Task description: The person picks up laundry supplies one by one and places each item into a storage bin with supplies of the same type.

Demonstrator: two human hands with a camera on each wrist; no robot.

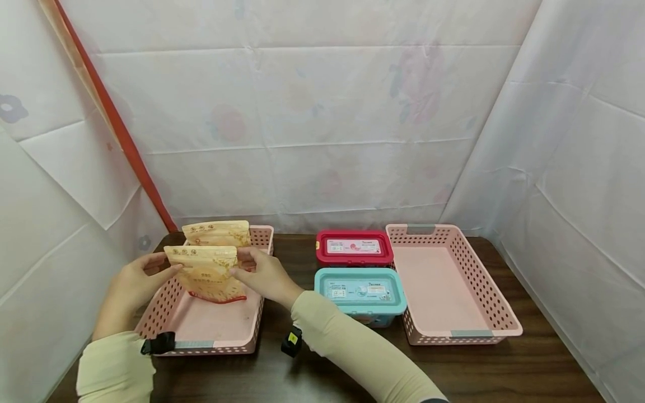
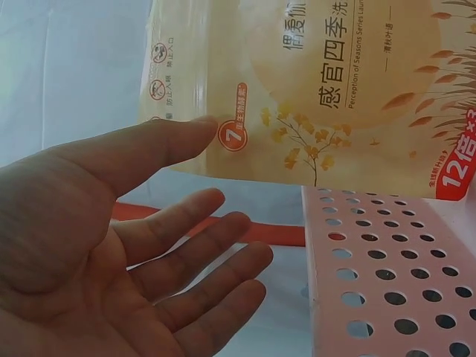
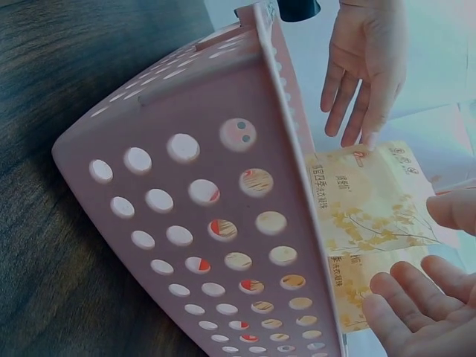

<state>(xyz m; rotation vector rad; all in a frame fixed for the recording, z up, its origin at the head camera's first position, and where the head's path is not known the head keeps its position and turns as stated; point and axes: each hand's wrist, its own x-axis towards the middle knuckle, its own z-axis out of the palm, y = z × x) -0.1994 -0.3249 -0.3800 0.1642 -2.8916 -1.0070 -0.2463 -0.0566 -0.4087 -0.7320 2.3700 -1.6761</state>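
Observation:
A yellow stand-up pouch (image 1: pixel 206 274) with a red lower corner stands upright in the left pink basket (image 1: pixel 201 344). Behind it is a second, similar pouch (image 1: pixel 216 233). At the front pouch's left edge is my left hand (image 1: pixel 132 282), its thumb tip against the front and the other fingers (image 2: pixel 216 294) spread apart, holding nothing. My right hand (image 1: pixel 267 274) is at the right edge, thumb towards the front and fingers (image 3: pixel 405 297) loosely extended behind. In the right wrist view, the basket's perforated wall hides the lower parts of both pouches.
To the right, a red lidded tub (image 1: pixel 355 258) stands behind a teal lidded tub (image 1: pixel 360 305). Another pink basket (image 1: pixel 443 288) is beside them. Everything sits on a dark wooden table (image 1: pixel 549 358), with white sheeting (image 1: pixel 322 112) at the back and sides.

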